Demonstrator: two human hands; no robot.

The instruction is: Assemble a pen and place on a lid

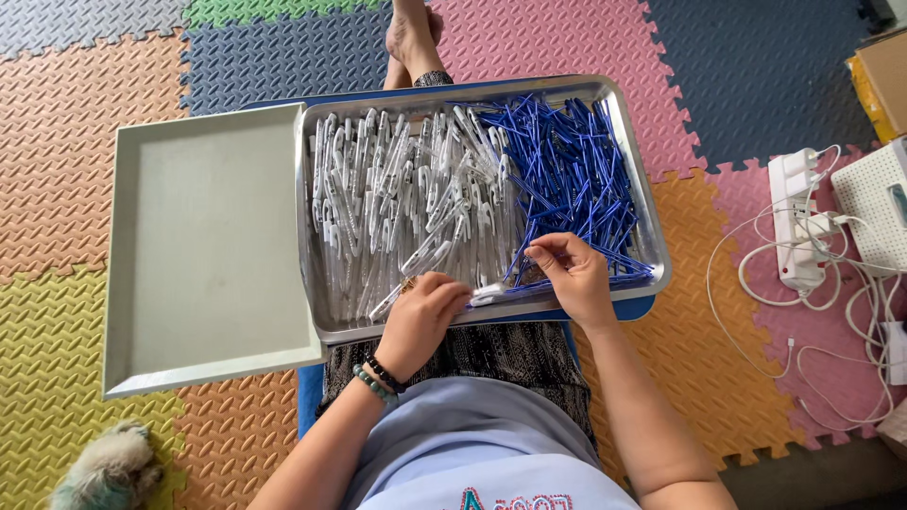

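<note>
From the head camera, a person sat on a floor of coloured foam mats (85,170) with a steel tray (642,189) resting across the lap on a blue board (633,309). The tray held two heaps: clear-and-white pen barrels (397,189) filling its left and middle, and thin blue refills (567,161) piled to the right. The left hand (420,316) lay curled at the tray's near rim, fingers closed around a white pen barrel (491,294) that pointed toward the other hand. The right hand (572,274) hovered just beside it, thumb and fingertips pinched together on what looked like a blue refill, though the exact grip was too small to tell. A second, empty grey tray (203,246) lay to the left, its edge tucked under the steel one. A bare foot (411,38) stretched out beyond the far rim. To the right, well apart, sat a white power strip (794,217) with tangled white cables (831,368) and a white perforated box (874,203). A furry animal (104,467) lay at the lower left.
</note>
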